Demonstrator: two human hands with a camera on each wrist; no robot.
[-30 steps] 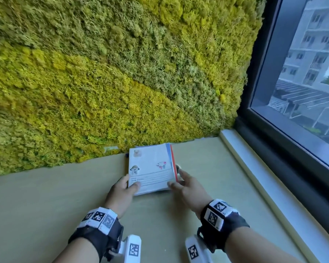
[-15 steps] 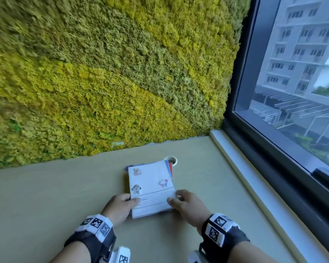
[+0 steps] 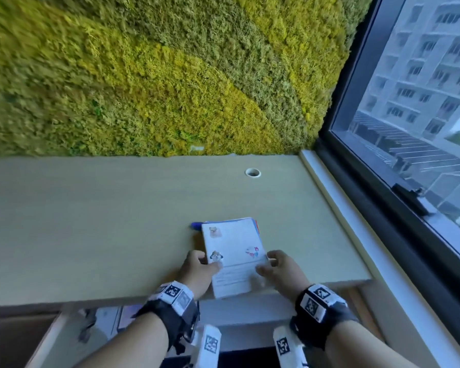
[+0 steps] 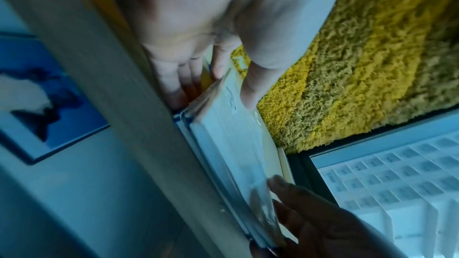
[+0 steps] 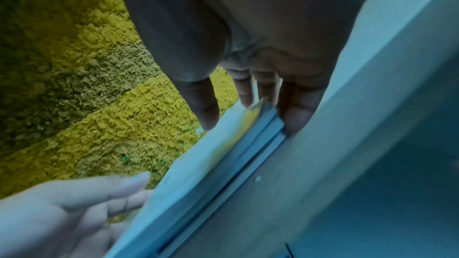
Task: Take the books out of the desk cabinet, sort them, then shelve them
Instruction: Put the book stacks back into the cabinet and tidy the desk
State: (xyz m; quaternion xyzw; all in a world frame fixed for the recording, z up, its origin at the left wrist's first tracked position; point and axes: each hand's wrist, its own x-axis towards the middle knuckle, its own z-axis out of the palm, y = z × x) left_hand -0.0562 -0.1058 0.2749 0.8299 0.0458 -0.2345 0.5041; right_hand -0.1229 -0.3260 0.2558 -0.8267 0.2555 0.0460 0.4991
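1. Books (image 3: 234, 257): a small stack lies on the desk (image 3: 91, 221) at about 5 o'clock, its near end reaching the desk's front edge, a white illustrated cover on top.
2. Progress, as I judge it: these are out of the cabinet; sorting looks barely begun, and no shelf is visible, so shelving remains.
3. Left hand (image 3: 197, 269) grips the stack's 9 o'clock side, thumb on the cover, fingers curled along the edge.
4. Right hand (image 3: 279, 269) clasps the 3 o'clock side likewise, thumb on top, fingers down the edge against the desk.
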